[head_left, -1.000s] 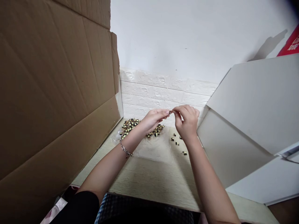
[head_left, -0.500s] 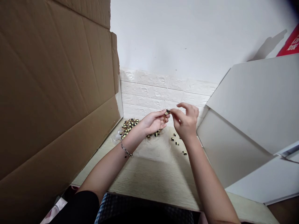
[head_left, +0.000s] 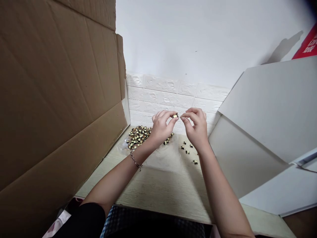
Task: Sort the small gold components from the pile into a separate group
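Note:
Between thumb and index finger, my left hand [head_left: 162,127] pinches a small black-and-yellow component [head_left: 175,116] above the table. My right hand [head_left: 196,127] is just to its right, thumb and index finger pressed together near the component's end; whatever they pinch is too small to make out. Behind and below my left hand lies a pile of similar components [head_left: 138,135] on a clear plastic bag [head_left: 162,158]. Several loose components [head_left: 187,152] lie on the table to the right of the bag.
A tall cardboard sheet [head_left: 61,99] stands along the left side. White panels [head_left: 267,109] rise at the right, with a red item [head_left: 307,46] above them. The pale table [head_left: 158,191] meets a white brick-patterned wall [head_left: 160,96] at the back.
My left hand has turned from palm-up to back-up, still pinching the component, whose yellow face now shows. My right hand has shifted slightly, its fingers drawn closer together.

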The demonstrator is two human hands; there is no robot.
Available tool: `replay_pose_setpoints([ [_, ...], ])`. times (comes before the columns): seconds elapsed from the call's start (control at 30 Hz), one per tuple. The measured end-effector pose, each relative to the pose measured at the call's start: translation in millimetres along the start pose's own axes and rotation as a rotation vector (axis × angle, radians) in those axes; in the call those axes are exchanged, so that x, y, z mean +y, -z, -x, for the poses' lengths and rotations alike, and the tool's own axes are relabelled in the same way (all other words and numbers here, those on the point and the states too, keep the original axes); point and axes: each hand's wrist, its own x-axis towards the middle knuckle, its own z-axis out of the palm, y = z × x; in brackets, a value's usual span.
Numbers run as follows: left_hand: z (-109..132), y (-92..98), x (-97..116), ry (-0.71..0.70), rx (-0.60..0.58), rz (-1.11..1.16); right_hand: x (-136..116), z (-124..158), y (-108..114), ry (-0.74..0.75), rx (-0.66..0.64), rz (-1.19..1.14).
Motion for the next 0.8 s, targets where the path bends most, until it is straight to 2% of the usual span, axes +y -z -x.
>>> replay_pose_setpoints([
  [0.1,3.0,2.2,-0.2,-0.142,0.029,-0.267,-0.4,-0.2,-0.9,-0.02,0.003,-0.052],
  [0.3,5.0,2.9,-3.5,-0.265,0.05,-0.498,-0.5,0.6,-2.2,-0.031,-0.011,-0.019],
  [0.8,5.4,1.1,-12.6,-0.508,0.204,-0.708,-7.2,4.6,-3.7,0.063,-0.03,0.274],
])
